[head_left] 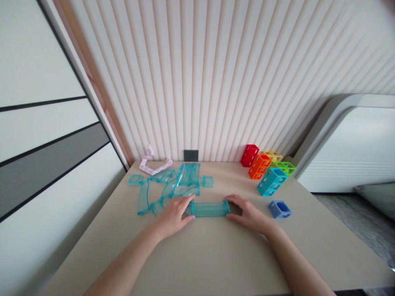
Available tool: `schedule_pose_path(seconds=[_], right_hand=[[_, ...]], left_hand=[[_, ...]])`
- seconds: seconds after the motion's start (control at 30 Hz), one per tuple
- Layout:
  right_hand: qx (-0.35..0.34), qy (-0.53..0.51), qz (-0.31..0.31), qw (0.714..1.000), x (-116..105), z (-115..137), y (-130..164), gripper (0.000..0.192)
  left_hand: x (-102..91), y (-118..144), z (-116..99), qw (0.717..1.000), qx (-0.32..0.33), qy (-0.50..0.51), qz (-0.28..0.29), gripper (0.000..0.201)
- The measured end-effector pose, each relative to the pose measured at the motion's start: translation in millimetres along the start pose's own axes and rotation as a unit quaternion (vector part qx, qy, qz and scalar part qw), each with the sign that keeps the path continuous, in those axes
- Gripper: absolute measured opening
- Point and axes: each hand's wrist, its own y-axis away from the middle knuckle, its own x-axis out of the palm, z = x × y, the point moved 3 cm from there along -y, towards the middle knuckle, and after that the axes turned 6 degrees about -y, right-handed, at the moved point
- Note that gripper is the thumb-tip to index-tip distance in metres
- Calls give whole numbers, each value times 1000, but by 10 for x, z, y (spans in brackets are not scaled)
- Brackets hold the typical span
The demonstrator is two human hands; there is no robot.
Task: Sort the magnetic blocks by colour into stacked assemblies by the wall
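Note:
A straight, see-through teal track piece (210, 209) lies crosswise on the table in front of me. My left hand (176, 217) grips its left end, thumb at the near corner and fingers at the far one. At the opposite end, my right hand (247, 214) holds it the same way. Just beyond my left hand spreads a group of clear teal track pieces (143, 197), some curved, some overlapping. To the right of my right hand rests a single blue block with a round hole (279, 209).
Stacks of open-sided blocks stand at the back right: red (249, 155), orange (260, 165), yellow (274, 156), green (288, 167) and turquoise (272, 181). A lilac chain-like piece (155, 167) lies at the back left. Behind the table (212, 255) is a ribbed wall with a black socket (191, 155).

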Motion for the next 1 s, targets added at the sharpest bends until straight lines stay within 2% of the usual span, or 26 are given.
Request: schedule_pose_path(seconds=[0.2, 0.37, 0.57, 0.63, 0.77, 0.83, 1.0], right_hand=[[16, 4, 9, 1000, 16, -26, 3, 67], [-8, 6, -4, 1000, 24, 3, -13, 48], [-10, 5, -4, 1000, 17, 39, -22, 46], [-6, 6, 0, 1000, 15, 22, -17, 50], [9, -3, 6, 1000, 4, -37, 2, 72], [8, -9, 8, 1000, -3, -41, 6, 75], [-5, -8, 7, 1000, -4, 30, -13, 51]], left_hand=[[0, 11, 8, 1000, 5, 6, -11, 63], [-21, 7, -1, 1000, -2, 8, -10, 62], [-17, -5, 6, 1000, -5, 11, -6, 61], [-12, -6, 8, 1000, -7, 8, -2, 62], [-8, -5, 9, 1000, -8, 7, -5, 62], [-7, -4, 8, 1000, -5, 7, -8, 62], [-3, 2, 13, 1000, 0, 4, -12, 62]])
